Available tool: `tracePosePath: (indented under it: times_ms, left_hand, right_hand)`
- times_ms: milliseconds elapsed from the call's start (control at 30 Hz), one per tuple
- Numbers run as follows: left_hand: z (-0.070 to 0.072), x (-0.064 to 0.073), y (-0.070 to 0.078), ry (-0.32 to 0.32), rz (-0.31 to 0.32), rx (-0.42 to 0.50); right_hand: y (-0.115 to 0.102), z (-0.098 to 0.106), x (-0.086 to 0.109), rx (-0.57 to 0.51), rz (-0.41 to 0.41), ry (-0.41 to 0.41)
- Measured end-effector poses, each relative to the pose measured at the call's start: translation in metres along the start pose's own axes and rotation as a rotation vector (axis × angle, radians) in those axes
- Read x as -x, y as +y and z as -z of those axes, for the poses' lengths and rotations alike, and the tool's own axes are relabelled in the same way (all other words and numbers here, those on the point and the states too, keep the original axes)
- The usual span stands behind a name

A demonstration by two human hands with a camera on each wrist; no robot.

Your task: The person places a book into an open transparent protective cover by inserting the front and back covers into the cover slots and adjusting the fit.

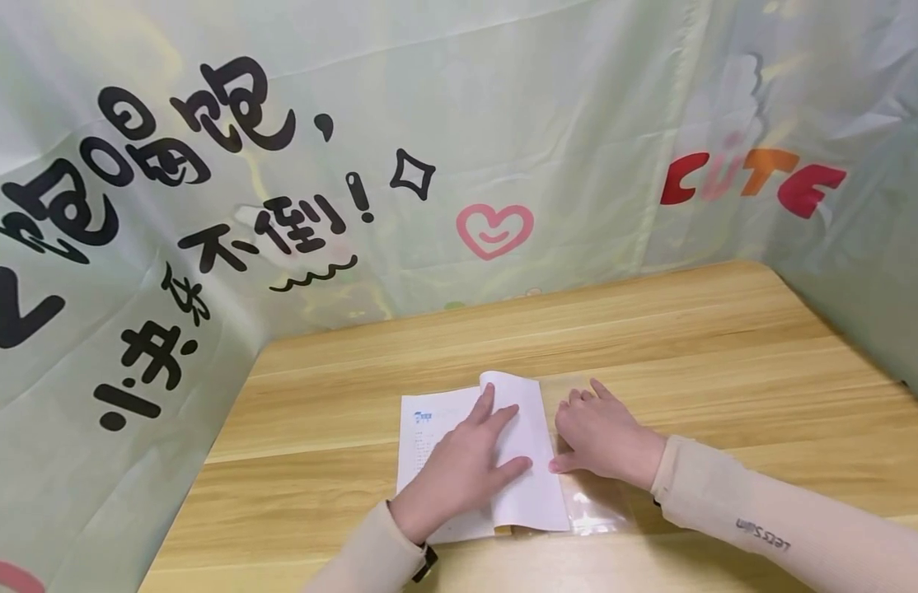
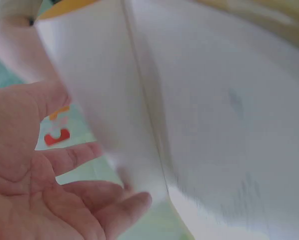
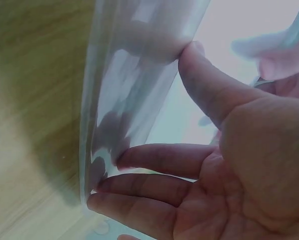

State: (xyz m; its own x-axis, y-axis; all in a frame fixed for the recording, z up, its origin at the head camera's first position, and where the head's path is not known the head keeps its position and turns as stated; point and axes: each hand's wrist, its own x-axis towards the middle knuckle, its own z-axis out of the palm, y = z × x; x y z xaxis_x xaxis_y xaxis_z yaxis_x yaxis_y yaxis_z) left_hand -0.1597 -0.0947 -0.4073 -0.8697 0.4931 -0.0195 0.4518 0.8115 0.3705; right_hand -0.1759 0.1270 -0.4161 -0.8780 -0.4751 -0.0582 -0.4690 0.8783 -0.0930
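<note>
A thin booklet with white pages lies spread on the table, small blue and dark print on its left side. A blank white sheet curves up over its right half. My left hand rests on the booklet with fingers spread, its fingertips on the curved sheet. A clear plastic cover extends to the right from under that sheet. On this plastic lie the fingertips of my right hand, the thumb beside the sheet's right edge. The right wrist view shows those fingers fairly straight against the glossy film.
The wooden table has a rounded far right corner. Behind it and along both sides hangs a pale printed cloth with black characters, a pink heart and coloured letters.
</note>
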Motion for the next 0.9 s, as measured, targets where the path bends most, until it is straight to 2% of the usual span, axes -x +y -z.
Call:
tracePosePath:
  times_ms: [100, 267, 333, 433, 533, 667, 900]
  left_hand:
    - [0.008, 0.004, -0.015, -0.03, -0.047, 0.075]
    - [0.012, 0.01, -0.04, -0.184, -0.089, 0.171]
    - [0.011, 0.011, -0.048, -0.222, -0.097, 0.206]
    - [0.012, 0.011, -0.056, -0.226, -0.109, 0.251]
    - [0.012, 0.012, -0.061, -0.214, -0.127, 0.253]
    - [0.011, 0.011, -0.066, -0.198, -0.147, 0.221]
    - [0.012, 0.007, -0.07, -0.154, -0.177, 0.179]
  right_hand:
    - [0.0, 0.0, 0.0, 0.002, -0.002, -0.005]
    - [0.002, 0.0, 0.002, 0.011, 0.001, -0.007]
    - [0.002, -0.001, 0.002, 0.016, 0.001, -0.006]
    - [0.002, -0.002, 0.002, 0.024, 0.013, 0.006]
    - [0.002, -0.003, 0.004, 0.027, 0.031, 0.027]
    - [0.002, -0.004, 0.006, 0.025, 0.048, 0.041]
    - [0.003, -0.001, 0.006, 0.009, 0.057, 0.004]
